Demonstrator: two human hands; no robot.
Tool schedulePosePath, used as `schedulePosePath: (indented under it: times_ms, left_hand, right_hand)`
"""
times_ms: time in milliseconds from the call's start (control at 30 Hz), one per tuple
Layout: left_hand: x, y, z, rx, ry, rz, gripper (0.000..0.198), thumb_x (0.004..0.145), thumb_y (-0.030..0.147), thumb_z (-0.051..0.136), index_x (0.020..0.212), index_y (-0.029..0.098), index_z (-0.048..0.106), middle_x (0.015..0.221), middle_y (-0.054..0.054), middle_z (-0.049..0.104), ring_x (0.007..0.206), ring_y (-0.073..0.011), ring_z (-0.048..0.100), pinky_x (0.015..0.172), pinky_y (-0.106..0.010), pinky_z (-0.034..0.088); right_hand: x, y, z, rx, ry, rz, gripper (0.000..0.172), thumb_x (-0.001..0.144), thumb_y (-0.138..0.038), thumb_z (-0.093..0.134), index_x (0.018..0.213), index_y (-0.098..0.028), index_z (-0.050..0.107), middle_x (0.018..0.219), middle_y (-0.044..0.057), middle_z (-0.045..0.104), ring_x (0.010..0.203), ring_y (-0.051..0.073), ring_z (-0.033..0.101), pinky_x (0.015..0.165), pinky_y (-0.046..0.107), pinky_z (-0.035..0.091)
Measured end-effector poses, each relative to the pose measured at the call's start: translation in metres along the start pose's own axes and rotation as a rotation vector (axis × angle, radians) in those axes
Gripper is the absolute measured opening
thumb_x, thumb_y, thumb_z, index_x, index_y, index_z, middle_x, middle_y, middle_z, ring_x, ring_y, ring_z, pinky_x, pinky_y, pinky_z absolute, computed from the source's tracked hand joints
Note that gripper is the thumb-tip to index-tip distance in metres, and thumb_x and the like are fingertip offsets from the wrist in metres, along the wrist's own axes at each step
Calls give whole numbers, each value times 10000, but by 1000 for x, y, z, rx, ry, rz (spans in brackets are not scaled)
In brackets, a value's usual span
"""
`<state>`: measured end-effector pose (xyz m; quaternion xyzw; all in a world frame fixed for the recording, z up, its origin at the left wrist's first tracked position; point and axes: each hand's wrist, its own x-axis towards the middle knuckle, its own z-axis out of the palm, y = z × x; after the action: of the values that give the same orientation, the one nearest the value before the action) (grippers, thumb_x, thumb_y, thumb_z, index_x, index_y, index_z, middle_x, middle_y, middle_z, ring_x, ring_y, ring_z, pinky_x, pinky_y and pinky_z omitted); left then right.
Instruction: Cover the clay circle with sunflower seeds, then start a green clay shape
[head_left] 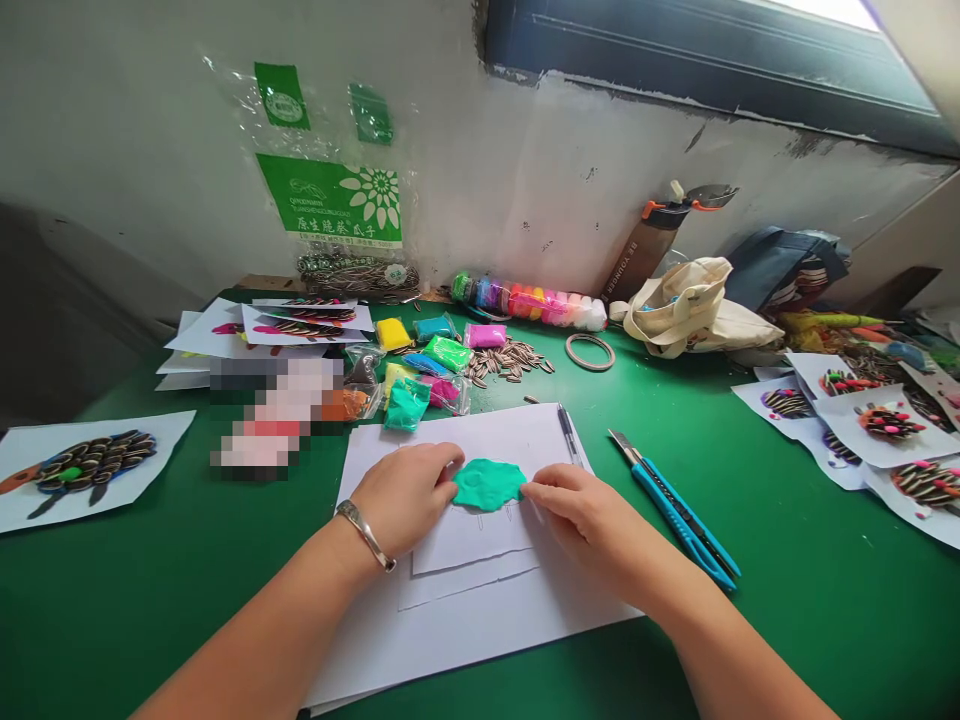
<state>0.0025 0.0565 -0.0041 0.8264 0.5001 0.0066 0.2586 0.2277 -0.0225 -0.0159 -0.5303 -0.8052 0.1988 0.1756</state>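
Observation:
A flattened patch of teal clay (pixel 488 484) lies on a small white sheet (pixel 480 530), which rests on larger white paper (pixel 450 620) on the green table (pixel 150 560). My left hand (pixel 405 497) has curled fingers, and its fingertips press the clay's left edge. A silver bracelet circles that wrist. My right hand (pixel 581 515) pinches and presses the clay's right edge with its fingertips. A faint pencil drawing shows just below the clay.
A pen (pixel 568 433) lies on the paper's right edge, and two blue utility knives (pixel 675 510) beside it. Clay packets (pixel 427 365), sunflower seeds (pixel 506 362), a seed bag (pixel 337 215), a cloth bag (pixel 686 305), a tape ring (pixel 590 352). Seed pictures (pixel 877 425) right, another (pixel 82 465) left.

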Motion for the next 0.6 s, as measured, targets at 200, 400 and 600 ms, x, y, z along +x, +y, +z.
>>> schedulePosePath:
  times_ms: [200, 400, 600]
  left_hand:
    - [0, 0, 0, 6, 6, -2, 176, 769, 155, 511, 885, 254, 599, 761, 14, 622, 721, -180, 555, 564, -253, 314]
    - [0, 0, 0, 7, 9, -1, 181, 768, 157, 512, 892, 256, 601, 766, 14, 623, 723, -180, 555, 562, -255, 314]
    - [0, 0, 0, 5, 6, -4, 184, 773, 163, 505, 894, 260, 603, 763, 12, 620, 721, -182, 553, 560, -258, 317]
  right_hand:
    - [-1, -3, 1, -68, -8, -8, 319, 838, -18, 460, 939, -219, 685, 919, 69, 612, 824, 167, 574, 694, 261, 476]
    - [0, 4, -1, 29, -27, 30, 320, 865, -34, 412, 942, -206, 671, 950, 69, 621, 848, 164, 573, 737, 272, 483]
    - [1, 2, 2, -51, -11, 11, 323, 836, -20, 425, 907, -207, 679, 923, 77, 610, 832, 172, 570, 699, 271, 478]
